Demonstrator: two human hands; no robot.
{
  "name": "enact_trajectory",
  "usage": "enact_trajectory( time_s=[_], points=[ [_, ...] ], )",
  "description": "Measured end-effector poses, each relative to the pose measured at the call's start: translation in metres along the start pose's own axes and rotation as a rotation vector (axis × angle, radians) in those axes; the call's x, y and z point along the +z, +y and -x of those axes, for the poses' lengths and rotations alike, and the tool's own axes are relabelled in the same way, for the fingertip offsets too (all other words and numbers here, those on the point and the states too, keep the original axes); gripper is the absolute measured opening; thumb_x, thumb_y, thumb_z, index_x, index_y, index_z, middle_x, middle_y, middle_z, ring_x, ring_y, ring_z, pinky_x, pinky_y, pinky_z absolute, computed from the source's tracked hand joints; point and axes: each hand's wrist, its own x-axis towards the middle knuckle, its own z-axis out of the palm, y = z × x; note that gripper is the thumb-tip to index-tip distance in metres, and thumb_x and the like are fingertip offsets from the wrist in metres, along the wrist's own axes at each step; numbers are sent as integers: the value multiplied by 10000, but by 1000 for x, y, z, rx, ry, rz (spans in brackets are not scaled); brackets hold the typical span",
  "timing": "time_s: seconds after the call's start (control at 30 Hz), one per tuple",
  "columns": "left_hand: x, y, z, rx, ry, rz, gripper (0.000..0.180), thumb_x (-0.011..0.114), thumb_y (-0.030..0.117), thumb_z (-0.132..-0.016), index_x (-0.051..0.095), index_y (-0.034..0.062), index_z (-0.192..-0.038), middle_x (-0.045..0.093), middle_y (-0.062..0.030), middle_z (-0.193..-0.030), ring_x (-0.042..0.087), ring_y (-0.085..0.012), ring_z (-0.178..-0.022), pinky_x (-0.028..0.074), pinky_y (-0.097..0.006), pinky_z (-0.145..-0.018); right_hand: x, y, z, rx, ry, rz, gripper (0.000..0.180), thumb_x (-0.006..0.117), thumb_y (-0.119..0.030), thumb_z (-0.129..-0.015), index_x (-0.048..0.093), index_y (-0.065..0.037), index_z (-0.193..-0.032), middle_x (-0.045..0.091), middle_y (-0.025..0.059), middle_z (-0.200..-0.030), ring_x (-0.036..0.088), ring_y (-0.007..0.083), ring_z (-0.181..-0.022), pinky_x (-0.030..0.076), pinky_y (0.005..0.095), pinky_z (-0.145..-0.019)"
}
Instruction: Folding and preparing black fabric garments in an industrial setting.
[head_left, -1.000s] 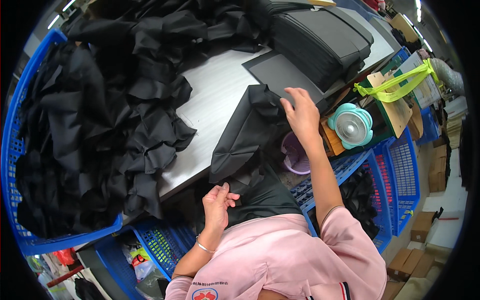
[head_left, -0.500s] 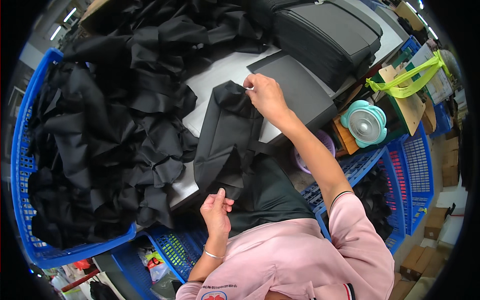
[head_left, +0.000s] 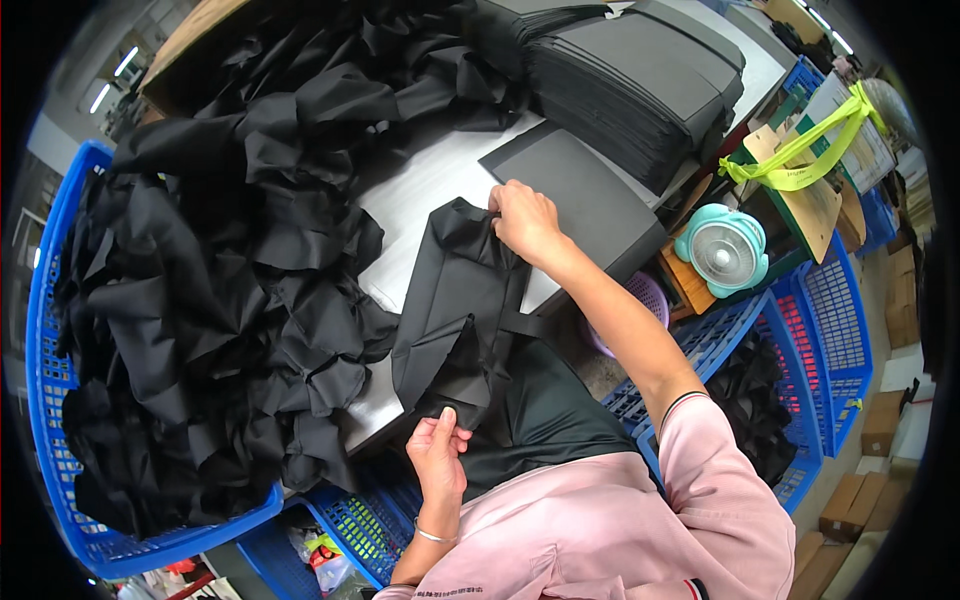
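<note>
A folded black fabric piece (head_left: 455, 290), long and boxy like a sewn pouch, lies across the table's front edge and partly over my lap. My right hand (head_left: 527, 220) pinches its far right corner. At its near end, my left hand (head_left: 438, 447) grips the lower edge between thumb and fingers. Folds open up in its near half and show an inner layer. A large heap of loose black fabric pieces (head_left: 200, 320) lies close by on the left, spilling out of a blue plastic basket (head_left: 50, 330).
Flat black sheets (head_left: 585, 195) lie on the table (head_left: 425, 190) beyond my right hand, with a thick stack of dark panels (head_left: 640, 75) behind them. At right are a turquoise fan (head_left: 722, 252), a yellow-green strap (head_left: 800, 165), a purple basket (head_left: 640, 295) and blue crates (head_left: 835, 340).
The view has shifted slightly, so the scene sits a little lower. Both hands keep their hold on the black fabric piece, and its near opening looks a little wider.
</note>
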Motion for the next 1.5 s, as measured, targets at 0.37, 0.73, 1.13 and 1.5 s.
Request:
enact_trajectory(
  time_s=[0.37,0.73,1.13,1.5],
  points=[
    [-3,-6,4,-32,-17,-20,198,759,166,-903,618,65,-806,668,-71,-678,604,-121,-555,444,-223,-522,2,3,-5,119,-130,-120,68,660,-39,-756,710,-41,-803,719,185,-961,691,381,-936,553,461,-804],
    [-5,-10,5,-19,-95,-51,206,735,172,-926,585,74,-824,676,-59,-768,643,-136,-691,500,-259,-645,24,8,-7,19,75,-30,130,609,-111,-822,709,-31,-802,710,200,-899,677,423,-891,533,512,-785],
    [-14,10,1,-23,-204,-117,246,691,149,-939,632,-14,-1112,709,-129,-948,704,-263,-701,536,-325,-472,-52,47,99,230,-264,-531,562,794,-196,-794,609,11,-1283,669,240,-1177,641,330,-1104,517,380,-927],
    [-17,-7,14,-144,-588,-295,436,649,69,-941,535,-21,-1353,698,-143,-1148,560,-77,-514,417,-169,-426,-84,177,332,485,-220,-1336,279,670,10,-800,685,26,-1078,709,78,-981,631,157,-917,520,303,-832]
  ],
)
